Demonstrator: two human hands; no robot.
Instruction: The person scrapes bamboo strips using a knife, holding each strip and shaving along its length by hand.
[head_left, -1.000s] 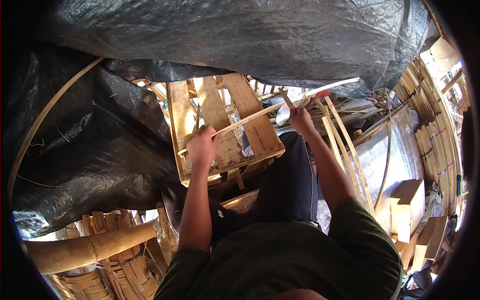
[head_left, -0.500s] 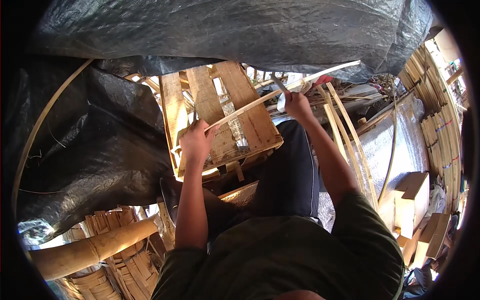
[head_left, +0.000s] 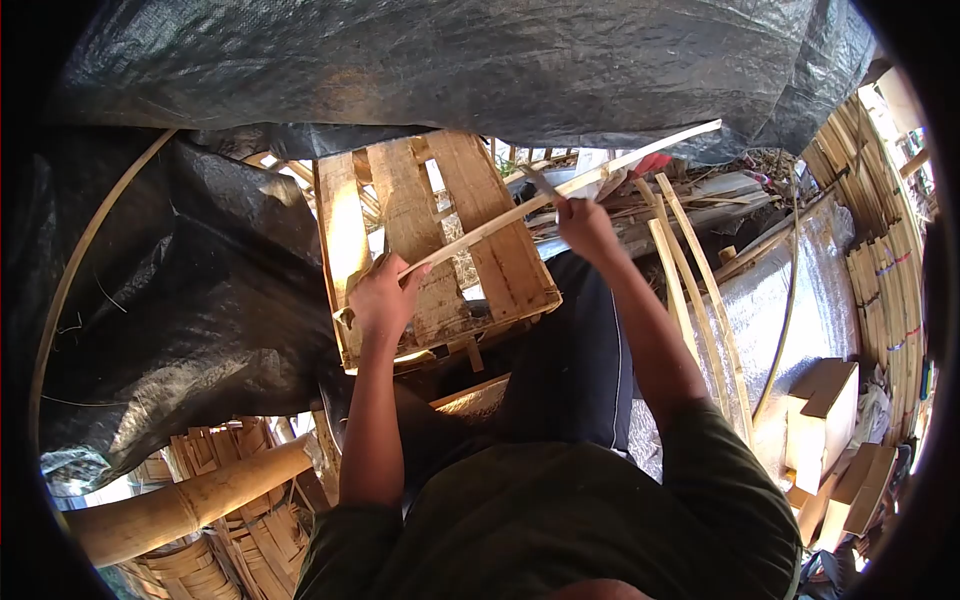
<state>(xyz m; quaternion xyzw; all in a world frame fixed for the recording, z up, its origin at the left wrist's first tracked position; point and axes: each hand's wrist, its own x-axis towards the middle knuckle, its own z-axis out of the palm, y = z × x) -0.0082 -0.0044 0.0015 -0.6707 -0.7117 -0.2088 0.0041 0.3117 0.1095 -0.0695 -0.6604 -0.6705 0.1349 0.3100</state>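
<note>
A long pale bamboo strip (head_left: 490, 228) runs slantwise above a slatted wooden crate (head_left: 410, 210). My left hand (head_left: 383, 300) is closed around the strip's lower end, over the crate's left part. My right hand (head_left: 588, 228) is closed on the handle of a knife (head_left: 540, 182), whose blade crosses the strip near its middle. Beyond the knife the strip's far end rises to the upper right. The crate stands in front of my dark-trousered legs, its slats spaced apart.
A black tarp (head_left: 450, 70) hangs overhead and down the left. Long bamboo strips (head_left: 705, 290) lean at right, near silvery sheeting (head_left: 790, 280) and cardboard boxes (head_left: 820, 410). A thick bamboo pole (head_left: 190, 500) lies at lower left; bundled slats (head_left: 885, 290) stand far right.
My right hand with the knife has moved slightly left and down along the strip. My left hand has shifted a little left, still gripping the strip. The view has tilted slightly.
</note>
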